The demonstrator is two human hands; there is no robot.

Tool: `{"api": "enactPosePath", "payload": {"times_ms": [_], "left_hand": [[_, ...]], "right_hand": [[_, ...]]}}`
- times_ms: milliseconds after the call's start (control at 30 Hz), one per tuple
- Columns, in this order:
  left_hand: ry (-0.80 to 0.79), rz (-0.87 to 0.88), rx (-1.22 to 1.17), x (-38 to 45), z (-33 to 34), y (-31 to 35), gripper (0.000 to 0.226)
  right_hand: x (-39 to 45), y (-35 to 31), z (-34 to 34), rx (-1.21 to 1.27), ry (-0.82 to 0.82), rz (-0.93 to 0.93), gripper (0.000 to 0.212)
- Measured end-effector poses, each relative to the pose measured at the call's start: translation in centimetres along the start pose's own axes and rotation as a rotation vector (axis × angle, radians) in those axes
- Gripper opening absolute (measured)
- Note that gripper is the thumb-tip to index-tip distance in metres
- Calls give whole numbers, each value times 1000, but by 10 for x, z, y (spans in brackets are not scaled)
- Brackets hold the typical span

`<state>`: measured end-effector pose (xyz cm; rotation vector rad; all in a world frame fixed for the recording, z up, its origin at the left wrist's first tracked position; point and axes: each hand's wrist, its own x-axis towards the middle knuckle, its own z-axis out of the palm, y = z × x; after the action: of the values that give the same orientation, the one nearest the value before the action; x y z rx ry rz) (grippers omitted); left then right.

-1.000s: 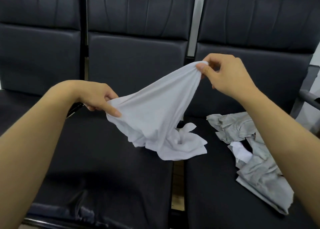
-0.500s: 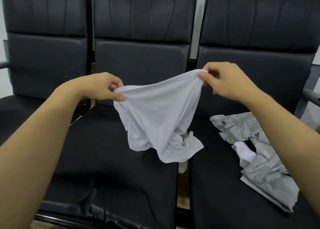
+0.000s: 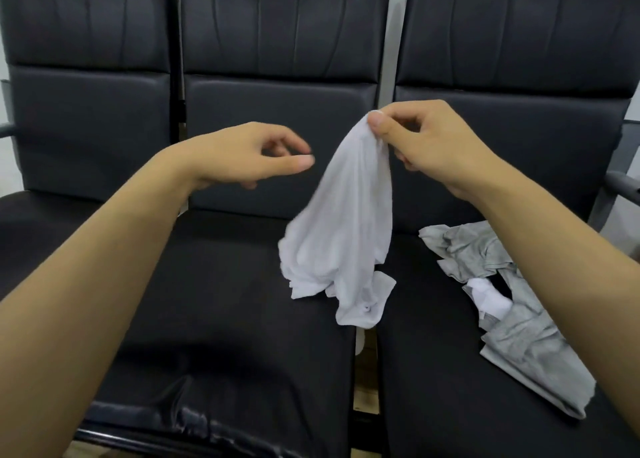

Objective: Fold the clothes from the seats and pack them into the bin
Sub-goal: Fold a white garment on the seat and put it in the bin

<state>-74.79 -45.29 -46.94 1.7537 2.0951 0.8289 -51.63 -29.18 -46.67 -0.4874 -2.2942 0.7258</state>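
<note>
Pinching the top of the crumpled white cotton garment (image 3: 341, 236), the right hand (image 3: 429, 142) holds it up over the gap between the middle black leather seat (image 3: 221, 284) and the right black leather seat (image 3: 433, 388); I see its lower end bunched at the seats' edges. The left hand (image 3: 249, 156) hovers just left, fingers loosely curved, holding nothing. A rumpled grey garment (image 3: 519, 319) lies on the right seat.

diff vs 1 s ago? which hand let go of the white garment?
The left hand let go of the white garment and now hovers beside it, holding nothing. The cloth, earlier stretched between both hands, collapsed and hangs from the right hand pinch. The grey garment stayed on the right seat.
</note>
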Motion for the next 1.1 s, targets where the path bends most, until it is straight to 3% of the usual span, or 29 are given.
{"api": "enactPosePath", "payload": {"times_ms": [67,333,500,600,700,767,900,1000,1100], "left_hand": [[-34,60,-14,4,16,22,37],[75,156,1,8,28,25,9],[143,175,219,13,33,37,45],[142,226,217,17,40,42,20],[171,223,231,17,33,35,13],[258,221,269,18,24,28,10],[444,135,259,13,1,7,11],[492,64,195,5,-11,-6,13],[690,-18,124,-1,-26,-27,15]], "right_hand": [[-1,-4,9,-55,-28,-13,27],[-5,1,9,-48,-88,20,34],[-6,0,8,-41,-77,5,27],[-5,-8,10,-64,-86,-37,28],[-4,-11,10,-97,-85,-64,26],[-4,-9,7,-130,-152,-46,23],[-10,0,2,-244,-467,53,26],[-13,3,0,-214,-534,102,27],[-13,4,-9,-306,-606,131,24]]}}
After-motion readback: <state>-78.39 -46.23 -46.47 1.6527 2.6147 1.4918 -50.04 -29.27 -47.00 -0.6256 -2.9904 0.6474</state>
